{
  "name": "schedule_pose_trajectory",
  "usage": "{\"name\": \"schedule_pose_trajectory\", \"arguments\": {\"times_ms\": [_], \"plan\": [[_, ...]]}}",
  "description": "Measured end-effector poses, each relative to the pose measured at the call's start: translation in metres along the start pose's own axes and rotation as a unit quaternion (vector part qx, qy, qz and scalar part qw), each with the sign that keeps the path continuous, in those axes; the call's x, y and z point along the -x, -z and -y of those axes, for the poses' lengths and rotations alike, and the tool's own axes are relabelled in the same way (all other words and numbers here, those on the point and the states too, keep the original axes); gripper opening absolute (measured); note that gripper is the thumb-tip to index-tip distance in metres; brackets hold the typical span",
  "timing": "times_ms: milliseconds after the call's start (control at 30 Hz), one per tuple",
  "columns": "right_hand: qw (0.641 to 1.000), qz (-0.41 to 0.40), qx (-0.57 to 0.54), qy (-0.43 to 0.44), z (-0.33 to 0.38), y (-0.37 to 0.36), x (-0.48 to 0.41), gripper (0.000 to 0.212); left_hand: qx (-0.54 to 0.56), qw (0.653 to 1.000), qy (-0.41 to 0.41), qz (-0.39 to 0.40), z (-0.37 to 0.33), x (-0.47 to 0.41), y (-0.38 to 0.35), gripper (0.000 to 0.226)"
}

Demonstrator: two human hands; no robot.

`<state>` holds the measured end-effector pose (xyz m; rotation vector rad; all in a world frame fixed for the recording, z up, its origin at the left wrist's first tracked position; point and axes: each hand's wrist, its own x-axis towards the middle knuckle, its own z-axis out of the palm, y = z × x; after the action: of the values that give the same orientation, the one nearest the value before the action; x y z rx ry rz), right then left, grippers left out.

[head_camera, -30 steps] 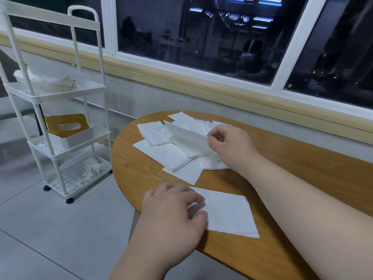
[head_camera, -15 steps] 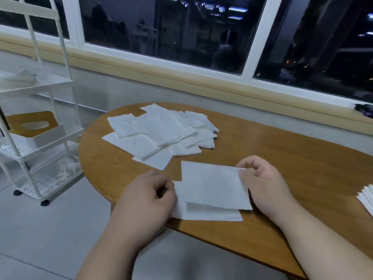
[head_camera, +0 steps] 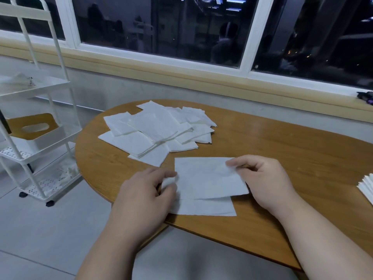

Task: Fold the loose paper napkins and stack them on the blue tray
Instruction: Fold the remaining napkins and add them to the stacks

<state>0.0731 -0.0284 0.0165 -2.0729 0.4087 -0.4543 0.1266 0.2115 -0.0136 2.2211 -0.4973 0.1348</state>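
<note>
A white paper napkin (head_camera: 207, 178) lies near the front edge of the wooden table (head_camera: 282, 150), resting askew on a second napkin (head_camera: 205, 207) underneath. My right hand (head_camera: 268, 182) pinches the upper napkin's right top corner. My left hand (head_camera: 145, 195) pinches the left edge where the two napkins overlap. A loose pile of napkins (head_camera: 159, 130) is spread on the table's far left. A stack of folded napkins (head_camera: 367, 188) shows at the right frame edge. No blue tray is visible.
A white three-tier rolling cart (head_camera: 40, 126) stands left of the table, holding a tissue box with a wooden lid (head_camera: 34, 130). A window sill and dark window run behind the table. A small dark object (head_camera: 366, 97) rests on the sill at right.
My right hand took a napkin from the pile and brought it down onto the napkin by the table's front edge. Now both hands grip it at its sides.
</note>
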Motion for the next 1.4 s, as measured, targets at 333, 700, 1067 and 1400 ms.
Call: {"name": "schedule_pose_trajectory", "arguments": {"times_ms": [333,700,1067,1400], "plan": [[0.988,0.07,-0.138,-0.022,0.006,-0.001,0.004,0.034,0.184,0.983,0.017,-0.002,-0.011,0.003,0.008,0.048],[0.994,0.103,0.026,-0.036,0.007,-0.002,0.007,0.038,0.006,1.0,0.002,0.018,0.0,-0.003,-0.001,0.02],[0.984,0.111,0.141,0.02,-0.001,-0.012,0.01,0.038,-0.057,0.998,0.004,-0.012,0.0,-0.002,-0.002,0.02],[0.954,0.126,0.255,0.099,-0.002,-0.015,0.011,0.032,-0.102,0.993,-0.048,-0.028,0.004,-0.002,0.0,0.011]]}}
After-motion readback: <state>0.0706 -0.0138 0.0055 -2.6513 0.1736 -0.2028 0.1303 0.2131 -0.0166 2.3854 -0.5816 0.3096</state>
